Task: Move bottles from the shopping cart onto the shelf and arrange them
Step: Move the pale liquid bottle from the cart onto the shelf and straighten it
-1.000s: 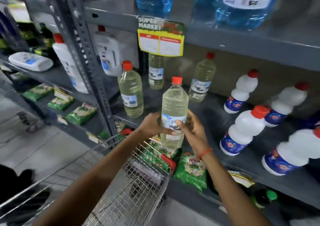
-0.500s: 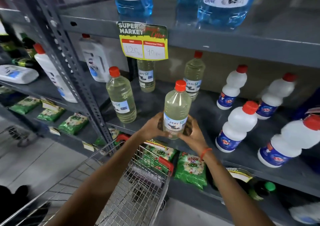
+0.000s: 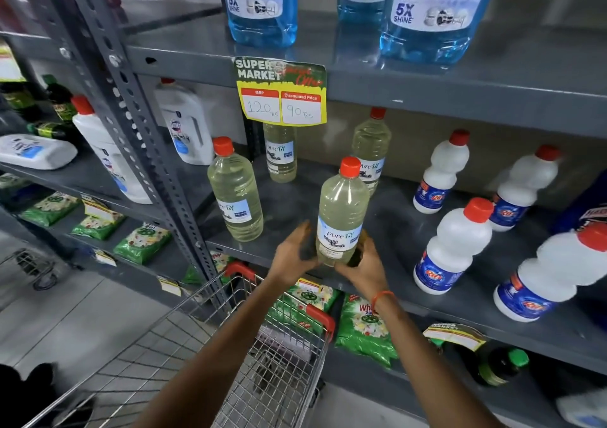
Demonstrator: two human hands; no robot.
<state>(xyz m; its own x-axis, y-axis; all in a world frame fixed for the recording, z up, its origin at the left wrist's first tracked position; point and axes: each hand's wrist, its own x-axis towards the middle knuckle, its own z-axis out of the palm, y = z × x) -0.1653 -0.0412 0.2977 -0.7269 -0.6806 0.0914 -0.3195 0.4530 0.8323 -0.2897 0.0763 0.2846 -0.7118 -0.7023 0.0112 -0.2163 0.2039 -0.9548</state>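
Grey shelf ahead: I see left hand and right hand clasping upright bleach bottle low, its base at the front edge.

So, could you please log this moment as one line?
both hands grip yellow bleach bottle | base at middle shelf front | cart below

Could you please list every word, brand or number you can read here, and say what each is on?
"SUPER MARKET", "MRP", "Discounted Price", "120 Rs", "90 Rs": price tag on the shelf edge.
"5X SHINE": blue bottles.
"pureTY", "Liquid Bleach": held bottle; finer print is blurred.
"Rin", probably: white bottles, blurred.
"2in1": green packets.
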